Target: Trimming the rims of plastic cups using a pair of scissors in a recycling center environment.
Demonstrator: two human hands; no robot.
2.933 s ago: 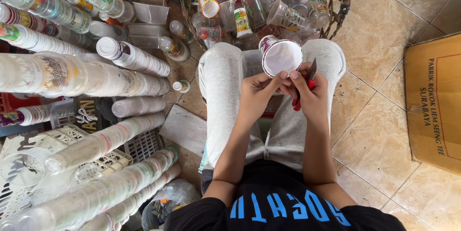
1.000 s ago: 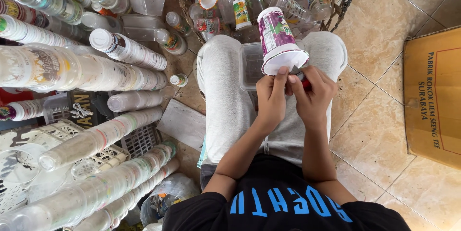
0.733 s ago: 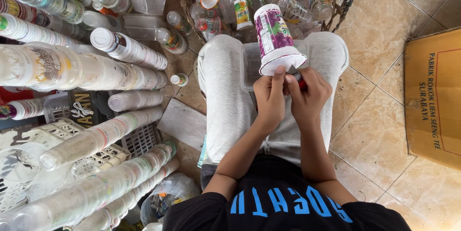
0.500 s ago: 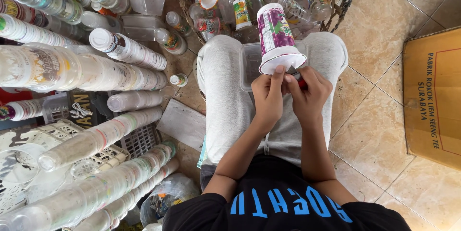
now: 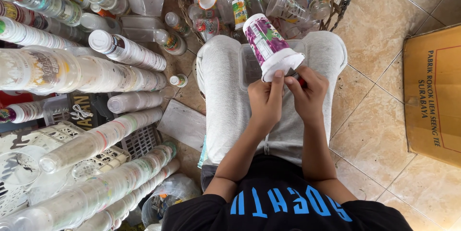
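Observation:
A plastic cup (image 5: 269, 43) with a purple printed label tilts over my lap, its white rim toward me and its base pointing away. My left hand (image 5: 264, 102) pinches the rim with thumb and forefinger. My right hand (image 5: 308, 94) is closed around a small red-handled cutter (image 5: 301, 81), pressed against the same rim; most of the tool is hidden by my fingers. Under the cup, a clear plastic tray (image 5: 247, 67) rests between my grey-trousered knees.
Long stacks of nested clear cups (image 5: 101, 137) lie across the left side over a white plastic crate (image 5: 29, 139). A wire basket of loose cups (image 5: 283, 0) stands beyond my knees. A cardboard box (image 5: 432, 91) lies on the tiled floor at right.
About three seconds ago the cup's open mouth faced up at me; it has since been tipped so its base points away. Over the last second both hands only shifted slightly at the rim.

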